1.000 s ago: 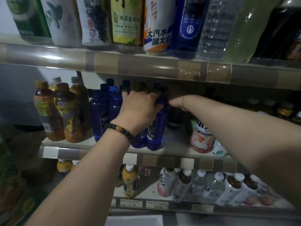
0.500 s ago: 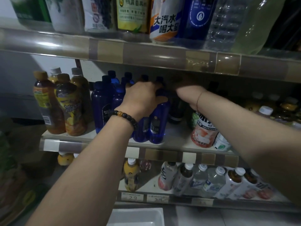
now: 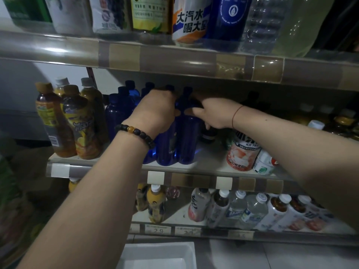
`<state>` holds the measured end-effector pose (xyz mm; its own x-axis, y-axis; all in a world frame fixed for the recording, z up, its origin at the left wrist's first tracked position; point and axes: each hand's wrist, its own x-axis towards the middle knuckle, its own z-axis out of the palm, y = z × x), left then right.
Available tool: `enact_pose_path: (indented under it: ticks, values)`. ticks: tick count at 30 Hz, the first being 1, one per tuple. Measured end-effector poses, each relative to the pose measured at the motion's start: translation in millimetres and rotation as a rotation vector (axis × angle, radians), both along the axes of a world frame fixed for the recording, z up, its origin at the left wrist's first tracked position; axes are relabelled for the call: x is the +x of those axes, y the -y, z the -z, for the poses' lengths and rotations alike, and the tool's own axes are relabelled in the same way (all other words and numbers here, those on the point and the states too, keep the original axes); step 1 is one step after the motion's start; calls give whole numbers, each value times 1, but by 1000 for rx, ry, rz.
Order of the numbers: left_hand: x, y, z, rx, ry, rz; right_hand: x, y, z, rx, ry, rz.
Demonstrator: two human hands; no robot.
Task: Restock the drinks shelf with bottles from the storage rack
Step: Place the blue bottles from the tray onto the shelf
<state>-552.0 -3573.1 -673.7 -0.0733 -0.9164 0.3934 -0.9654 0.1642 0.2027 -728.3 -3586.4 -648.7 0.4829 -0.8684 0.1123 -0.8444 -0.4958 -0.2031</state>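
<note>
As the left hand (image 3: 155, 111) and right hand (image 3: 211, 115) each clamp round necks of blue bottles (image 3: 187, 140) at the front edge of the shelf (image 3: 209, 162), a careless nudge could topple crowded neighbours off it.

Left hand (image 3: 155, 111) fingers hidden among blue bottles (image 3: 186, 140); top-shelf bottles (image 3: 190, 22) cropped (caps unseen); price tags (image 3: 157, 230) blurred.

Left hand (image 3: 155, 111), right hand (image 3: 211, 114) on blue bottles (image 3: 187, 141)
</note>
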Motion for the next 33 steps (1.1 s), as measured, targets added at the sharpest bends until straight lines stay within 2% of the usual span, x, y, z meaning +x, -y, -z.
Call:
enact_pose_path:
  ticks: [4,8,13,17,21,33]
  values:
    - [1,-4,-9,18,27,-17,0,-3,-3,-55,-25,-5]
    - [3,-6,-10,25,56,-20,-5,-2,-6,90,53,48]
    - [5,-8,-9,17,6,-27,-4,5,-3,132,38,134]
    - [4,-8,-10,9,-3,-33,0,6,0,23,17,15]
    - [9,-6,-7,-2,15,-40,4,11,3,15,21,-68]
    - [10,-11,-4,18,12,10,-6,3,-2,19,20,-68]
